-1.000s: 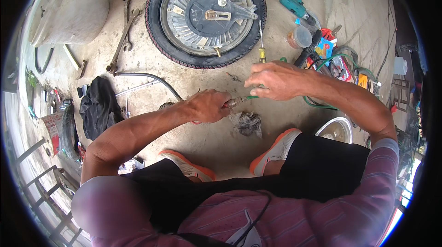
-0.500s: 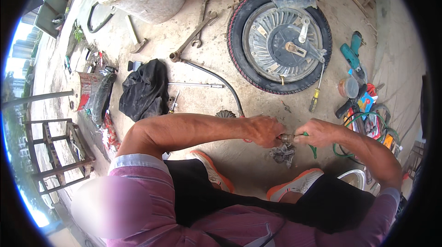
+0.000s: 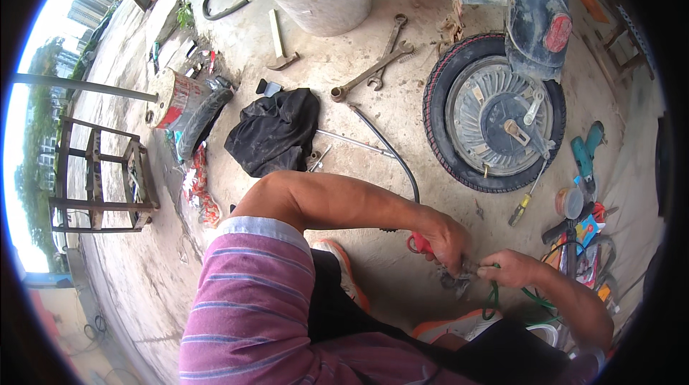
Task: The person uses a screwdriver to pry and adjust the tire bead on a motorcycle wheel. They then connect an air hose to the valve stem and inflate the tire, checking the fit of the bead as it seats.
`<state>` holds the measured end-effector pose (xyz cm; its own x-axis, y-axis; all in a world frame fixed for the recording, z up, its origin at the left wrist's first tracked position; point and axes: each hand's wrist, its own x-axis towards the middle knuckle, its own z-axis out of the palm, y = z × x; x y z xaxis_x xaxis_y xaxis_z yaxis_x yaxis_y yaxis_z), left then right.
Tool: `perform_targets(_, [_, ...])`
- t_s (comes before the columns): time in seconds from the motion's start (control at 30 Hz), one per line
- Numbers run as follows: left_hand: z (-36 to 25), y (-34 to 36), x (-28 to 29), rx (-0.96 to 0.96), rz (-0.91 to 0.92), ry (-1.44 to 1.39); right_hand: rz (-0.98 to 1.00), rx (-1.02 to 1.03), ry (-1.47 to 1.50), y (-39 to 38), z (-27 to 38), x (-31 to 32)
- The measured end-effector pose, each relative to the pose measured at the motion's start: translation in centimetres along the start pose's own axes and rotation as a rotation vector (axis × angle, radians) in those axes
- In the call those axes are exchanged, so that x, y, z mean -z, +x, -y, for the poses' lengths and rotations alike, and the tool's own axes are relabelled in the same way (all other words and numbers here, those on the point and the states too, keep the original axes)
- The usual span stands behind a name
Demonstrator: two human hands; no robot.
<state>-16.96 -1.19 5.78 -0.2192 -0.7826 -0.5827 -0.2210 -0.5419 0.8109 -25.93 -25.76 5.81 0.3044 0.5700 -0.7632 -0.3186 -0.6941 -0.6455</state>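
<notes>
The metal fitting sits in the short gap between the 2 hands, in front of the person and above the right shoe. It lies to the right of the left hand and to the left of the right hand. Its long axis seems to run from 1 hand toward the other, sloping a little toward the person at the right end, though blur hides its exact angle.

The left hand is closed around a red part, whose rounded end sticks out on the side away from the fitting. The right hand pinches the green hose between thumb and fingers; a loop of it hangs just below, and more trails off to the right. Both hands are close to the fitting; I cannot tell which is nearer, or whether the right fingertips touch it.

A grey crumpled rag shows just beneath. The wheel lies farther out, beyond the hands, with a yellow-handled screwdriver between it and the right hand.
</notes>
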Motion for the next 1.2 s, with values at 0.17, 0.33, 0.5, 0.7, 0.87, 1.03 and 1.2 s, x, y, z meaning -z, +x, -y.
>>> perform_targets(0.17, [0.7,1.4,-0.8,-0.061,-0.185,0.288,0.173,-0.164,0.493,-0.4,-0.7,0.0])
perform_targets(0.33, [1.7,2.1,-0.5,-0.082,-0.245,0.301,-0.056,0.061,0.029,-0.9,0.9,0.0])
perform_targets(0.5, [2.6,2.5,0.0,-0.161,-0.133,0.239,-0.201,0.204,-0.199,-0.7,0.8,-1.2])
perform_targets(0.7, [1.7,0.9,1.4,-0.033,0.041,0.055,-0.488,0.294,-0.668,-0.9,3.1,-2.5])
perform_targets(0.87, [1.2,0.8,1.4,-0.043,-0.054,0.231,-0.326,0.191,-0.295,-0.7,2.2,-2.0])
perform_targets(1.03, [1.4,1.3,0.7,-0.097,-0.134,0.267,0.096,-0.183,0.631,-1.2,2.1,-0.5])
perform_targets(1.2, [1.7,1.0,0.9,-0.149,-0.112,0.290,-0.009,-0.048,0.293,-0.5,1.3,-0.8])
